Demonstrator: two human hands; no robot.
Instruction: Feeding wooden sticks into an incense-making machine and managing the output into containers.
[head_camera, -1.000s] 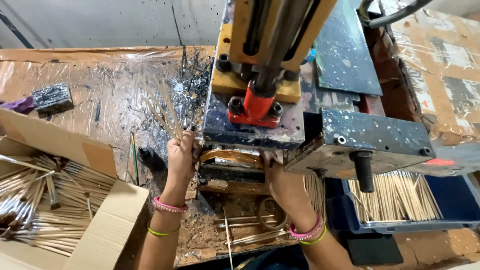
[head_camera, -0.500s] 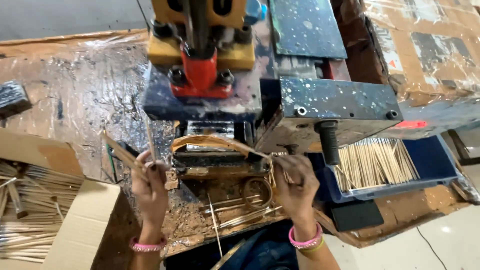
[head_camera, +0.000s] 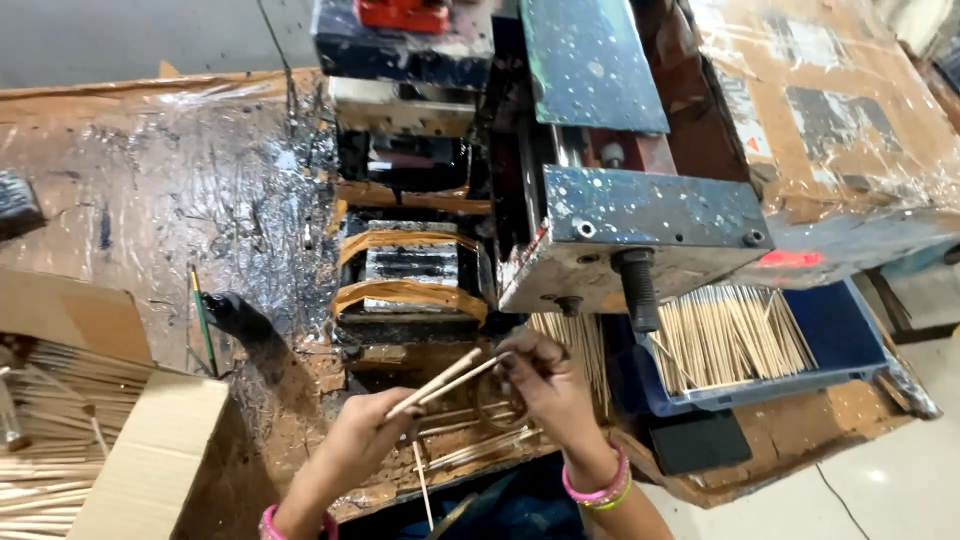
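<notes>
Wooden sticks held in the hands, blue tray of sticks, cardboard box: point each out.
wooden sticks (head_camera: 445, 382): head view, middle of the held pair.
blue tray (head_camera: 835, 330): head view, bare inner wall on its right.
cardboard box (head_camera: 150, 450): head view, front flap.

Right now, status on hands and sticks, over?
Left hand and right hand grip both ends of two thin wooden sticks. Held before the press machine. Nothing between.

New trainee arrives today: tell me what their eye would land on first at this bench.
First, the paint-spattered blue machine at top centre. Below it, the left hand and right hand together hold thin wooden sticks. More sticks fill the blue tray at right and the cardboard box at left.
</notes>
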